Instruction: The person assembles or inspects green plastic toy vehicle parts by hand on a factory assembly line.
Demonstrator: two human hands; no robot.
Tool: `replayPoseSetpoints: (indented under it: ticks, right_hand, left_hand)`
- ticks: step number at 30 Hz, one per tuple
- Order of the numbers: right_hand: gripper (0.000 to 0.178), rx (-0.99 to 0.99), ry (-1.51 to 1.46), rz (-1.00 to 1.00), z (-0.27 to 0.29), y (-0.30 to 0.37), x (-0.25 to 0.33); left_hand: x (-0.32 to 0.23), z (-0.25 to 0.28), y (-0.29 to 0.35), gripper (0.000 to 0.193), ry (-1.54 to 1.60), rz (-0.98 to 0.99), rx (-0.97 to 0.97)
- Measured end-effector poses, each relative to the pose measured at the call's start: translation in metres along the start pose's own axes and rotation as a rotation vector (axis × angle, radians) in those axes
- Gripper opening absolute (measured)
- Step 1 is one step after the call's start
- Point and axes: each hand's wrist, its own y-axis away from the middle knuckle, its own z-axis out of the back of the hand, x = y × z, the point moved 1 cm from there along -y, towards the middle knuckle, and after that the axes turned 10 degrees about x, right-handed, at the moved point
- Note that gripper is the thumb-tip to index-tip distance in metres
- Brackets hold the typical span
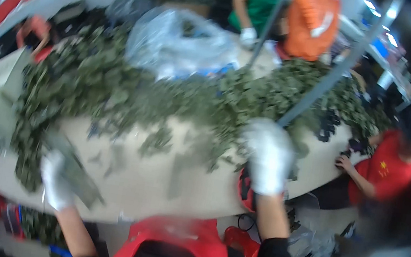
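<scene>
My left hand, in a white glove, is at the left front of the table. It grips a long, flat grey-green bundle, blurred, that looks like leaves or stems. My right hand, also gloved in white, is raised over the right part of the table beside the leafy stems. Motion smears its fingers, so whether it holds anything is unclear. A wide heap of green leafy stems stretches along the table, with a loose leafy sprig lying between my hands.
A clear plastic bag sits behind the heap. A slanting grey pole rises near my right hand, above a red and black object. Pale green boxes stand at left. Several people work around the table, one in a red shirt at right.
</scene>
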Motion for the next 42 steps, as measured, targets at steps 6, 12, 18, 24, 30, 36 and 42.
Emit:
replayPoseSetpoints:
  ticks: [6,12,18,24,30,36,42]
  right_hand:
    - [0.050,0.113,0.316,-0.711,-0.159,0.020,-0.290]
    - [0.039,0.165,0.491,-0.801,-0.177,0.010,-0.265]
    - [0.037,0.347,0.740,-0.110,-0.173,-0.017,-0.265]
    - [0.030,0.478,-0.347,-0.282,-0.182,0.012,-0.013]
    - [0.030,0.444,-0.113,0.038,-0.211,0.027,0.004]
    - [0.023,0.297,0.269,0.050,-0.223,0.035,0.043]
    - [0.019,0.232,0.333,0.200,-0.225,0.048,0.046]
  left_hand:
    - [0.091,-0.051,0.099,0.040,0.496,0.806,0.236]
    - [0.136,-0.040,0.074,0.040,0.512,0.872,0.356]
    - [0.142,-0.049,0.047,0.043,0.645,0.770,0.381]
    - [0.130,-0.096,0.037,0.043,0.656,0.577,0.547]
    - [0.083,-0.095,0.058,0.045,0.479,0.307,0.451]
    - [0.087,-0.080,0.080,0.041,0.306,0.215,0.452]
    - [0.086,-0.085,0.087,0.048,0.300,0.232,0.397]
